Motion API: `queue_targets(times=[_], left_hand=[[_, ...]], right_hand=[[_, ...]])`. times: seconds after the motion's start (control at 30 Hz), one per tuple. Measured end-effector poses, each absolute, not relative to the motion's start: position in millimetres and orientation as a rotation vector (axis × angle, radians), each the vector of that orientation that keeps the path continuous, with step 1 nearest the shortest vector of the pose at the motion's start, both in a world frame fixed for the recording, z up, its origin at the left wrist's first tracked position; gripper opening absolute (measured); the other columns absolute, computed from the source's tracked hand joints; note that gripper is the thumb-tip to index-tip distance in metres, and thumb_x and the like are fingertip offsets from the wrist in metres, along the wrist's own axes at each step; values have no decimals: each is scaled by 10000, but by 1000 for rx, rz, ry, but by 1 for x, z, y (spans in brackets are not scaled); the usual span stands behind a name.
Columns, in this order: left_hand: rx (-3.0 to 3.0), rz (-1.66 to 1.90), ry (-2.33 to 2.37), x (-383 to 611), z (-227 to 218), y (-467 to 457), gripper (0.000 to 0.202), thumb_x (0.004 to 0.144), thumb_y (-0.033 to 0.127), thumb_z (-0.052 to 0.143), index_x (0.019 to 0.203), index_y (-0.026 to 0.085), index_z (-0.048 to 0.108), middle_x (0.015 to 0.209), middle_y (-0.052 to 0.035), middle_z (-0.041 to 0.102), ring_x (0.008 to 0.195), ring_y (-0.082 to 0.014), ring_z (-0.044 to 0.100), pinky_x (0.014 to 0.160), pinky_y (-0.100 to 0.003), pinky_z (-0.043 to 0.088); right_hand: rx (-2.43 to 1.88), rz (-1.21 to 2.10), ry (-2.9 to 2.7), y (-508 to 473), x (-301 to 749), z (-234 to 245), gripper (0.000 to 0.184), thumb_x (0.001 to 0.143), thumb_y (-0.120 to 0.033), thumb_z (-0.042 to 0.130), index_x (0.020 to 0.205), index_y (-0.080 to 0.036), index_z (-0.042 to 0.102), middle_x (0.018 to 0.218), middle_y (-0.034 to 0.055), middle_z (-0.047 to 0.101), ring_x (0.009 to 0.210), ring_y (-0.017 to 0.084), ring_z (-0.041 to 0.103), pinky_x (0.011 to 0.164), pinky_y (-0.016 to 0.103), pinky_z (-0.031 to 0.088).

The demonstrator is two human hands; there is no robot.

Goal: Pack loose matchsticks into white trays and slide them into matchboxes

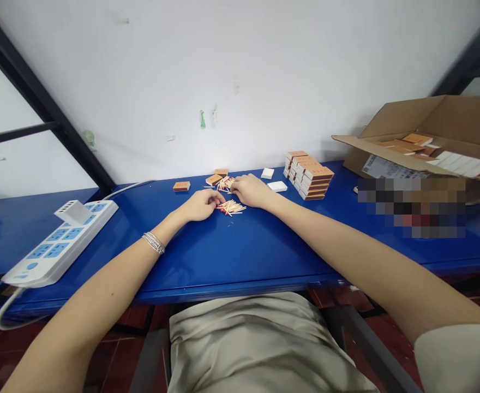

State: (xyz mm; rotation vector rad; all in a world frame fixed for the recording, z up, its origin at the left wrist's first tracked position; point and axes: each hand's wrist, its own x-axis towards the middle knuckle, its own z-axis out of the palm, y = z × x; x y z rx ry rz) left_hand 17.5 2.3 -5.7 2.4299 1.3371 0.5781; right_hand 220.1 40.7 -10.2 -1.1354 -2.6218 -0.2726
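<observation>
Matches [232, 207], two loose heaps, on the counter [227, 251] before me: likely light, stiff, easily snapped; best pinched mid-stick. My left hand [202, 205]: fingers curled at the nearer heap, grip uncertain. My right hand [247, 190]: beside the farther heap, fingertips hidden; I cannot tell its grip.

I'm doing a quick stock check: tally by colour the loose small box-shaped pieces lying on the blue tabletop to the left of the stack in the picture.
Orange-brown boxes: 3
White pieces: 2
Total: 5
The matches overlap too much to count.
</observation>
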Motion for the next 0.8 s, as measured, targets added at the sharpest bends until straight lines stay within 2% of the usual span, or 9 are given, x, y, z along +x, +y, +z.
queue_targets(times=[0.1, 0.23, 0.3, 0.47, 0.57, 0.7, 0.8], left_hand=[[2436, 572, 1339, 17, -6, 2, 394, 704, 14, 435, 956, 148, 708, 866, -32, 692, 771, -145, 613, 715, -254, 477], [2444, 579, 1334, 16, -7, 3, 386, 706, 18, 439, 945, 153, 711, 863, -34, 692, 769, -149, 613, 709, -258, 474], [2439, 589, 1325, 16, -8, 4, 386, 702, 16, 440, 941, 154, 710, 861, -34, 693, 765, -145, 613, 707, -255, 475], [2433, 585, 1333, 16, -8, 4, 387, 698, 22, 446, 949, 155, 708, 859, -30, 691, 729, -136, 597, 681, -250, 469], [2430, 575, 1339, 16, -7, 3, 383, 696, 34, 448, 953, 153, 706, 841, -30, 687, 727, -141, 594, 686, -258, 475], [2444, 553, 1346, 17, -6, 3, 378, 704, 47, 445, 958, 151, 705, 848, -36, 683, 728, -146, 591, 679, -263, 472], [2456, 539, 1353, 17, -5, 2, 377, 715, 44, 439, 961, 153, 703, 840, -34, 678, 737, -146, 590, 685, -262, 468]], right_hand=[[-1128, -347, -2679, 41, 221, -7, 313, 923, -123, 419, 1088, -114, 685, 1072, 157, 673, 938, 249, 613, 761, 337, 353], [-1057, -367, -2731, 42, 225, -7, 426, 912, -110, 408, 1257, -217, 634, 1142, 133, 645, 974, 246, 600, 761, 334, 341], [-1060, -373, -2724, 42, 227, -6, 400, 929, -148, 407, 1220, -239, 666, 1120, 131, 646, 974, 248, 597, 767, 338, 335], [-1088, -375, -2702, 42, 231, -3, 331, 953, -236, 421, 987, -197, 748, 1006, 119, 682, 949, 241, 603, 770, 339, 328], [-1128, -384, -2725, 42, 230, -2, 317, 936, -186, 428, 976, -183, 742, 966, 110, 704, 932, 234, 612, 792, 339, 328], [-1138, -456, -2736, 42, 227, -2, 309, 918, -131, 419, 958, -132, 726, 964, 151, 707, 953, 253, 612, 823, 352, 336], [-1149, -473, -2718, 42, 228, -3, 280, 885, -121, 466, 1021, -104, 710, 1024, 172, 700, 1000, 280, 602, 835, 361, 351]])
